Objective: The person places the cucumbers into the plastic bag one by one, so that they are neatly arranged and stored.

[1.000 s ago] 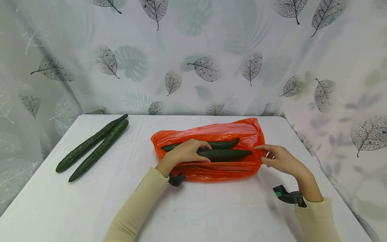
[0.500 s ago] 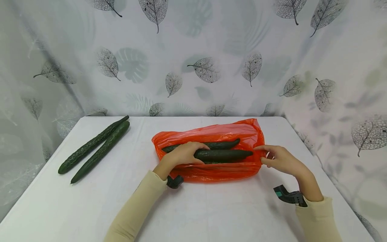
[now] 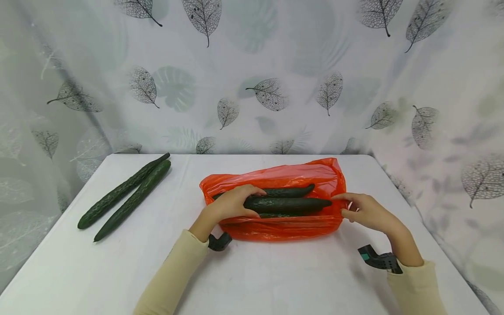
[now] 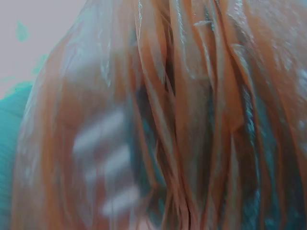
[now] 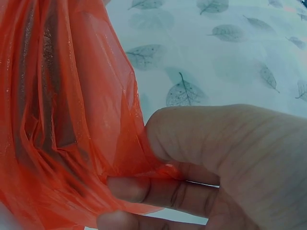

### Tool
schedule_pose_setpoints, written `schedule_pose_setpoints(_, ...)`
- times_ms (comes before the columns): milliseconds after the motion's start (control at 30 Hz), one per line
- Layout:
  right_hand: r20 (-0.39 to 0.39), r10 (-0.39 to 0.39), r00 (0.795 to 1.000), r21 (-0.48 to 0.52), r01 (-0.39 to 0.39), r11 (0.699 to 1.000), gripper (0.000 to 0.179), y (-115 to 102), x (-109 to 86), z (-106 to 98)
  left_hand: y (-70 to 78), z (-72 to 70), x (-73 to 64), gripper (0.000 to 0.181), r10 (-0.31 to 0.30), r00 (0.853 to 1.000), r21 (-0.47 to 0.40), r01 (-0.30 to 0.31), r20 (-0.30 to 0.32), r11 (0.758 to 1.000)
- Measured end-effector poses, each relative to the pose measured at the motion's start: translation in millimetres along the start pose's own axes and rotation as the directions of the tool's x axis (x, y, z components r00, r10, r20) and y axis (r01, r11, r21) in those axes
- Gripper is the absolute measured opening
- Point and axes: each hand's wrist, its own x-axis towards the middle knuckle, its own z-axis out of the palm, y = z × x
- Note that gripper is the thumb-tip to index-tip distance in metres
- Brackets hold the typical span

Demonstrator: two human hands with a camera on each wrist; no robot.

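Note:
A red plastic bag [image 3: 283, 229] lies on its side with its mouth open. Several cucumbers are inside; the middle cucumber [image 3: 287, 204] lies in front of the rear cucumber [image 3: 291, 191], and a third cucumber [image 3: 275, 215] partly shows below it. My left hand [image 3: 232, 203] reaches into the bag and holds the middle cucumber near its left end, thumb and fingers on opposite sides. That end is hidden. In the left wrist view, bag film [image 4: 192, 96] covers the scene. My right hand [image 5: 206, 153] pinches the bag's right edge between thumb and fingers.
Two more cucumbers lie side by side on the left of the white table [image 3: 118, 271]: a rear cucumber [image 3: 118, 192] and a front cucumber [image 3: 131, 203]. A leaf-print curtain [image 3: 252, 65] hangs behind the table and along both sides.
My left hand has slid left along the middle cucumber, exposing more of it, while that cucumber stays in place. My right hand keeps its pinch on the bag edge.

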Motion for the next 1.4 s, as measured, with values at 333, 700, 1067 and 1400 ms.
schedule_pose_setpoints(333, 0.016, 0.028, 0.999, 0.008, -0.028, 1.000, 0.038, -2, 1.4, 1, -8.9, -7.1, -12.2, 0.071, 0.066, 0.995, -0.062, -0.071, -0.077, 0.996)
schedule_pose_setpoints(700, 0.000, 0.014, 1.000, 0.015, -0.014, 1.000, 0.035, 0, 1.3, 1, -19.7, -9.9, -19.8, 0.060, 0.231, 0.937, -0.136, -0.273, -0.263, 0.952)
schedule_pose_setpoints(1067, 0.016, 0.023, 1.000, 0.011, -0.024, 1.000, 0.037, 1, 3.0, 3, -25.8, -15.9, -33.7, 0.059, 0.280, 0.841, -0.051, -0.341, -0.462, 0.939)
schedule_pose_setpoints(1400, 0.025, 0.028, 0.999, -0.003, -0.028, 1.000, 0.037, 0, 4.3, 5, -32.8, -31.8, -53.0, 0.065, 0.290, 0.751, -0.023, -0.376, -0.594, 0.926)
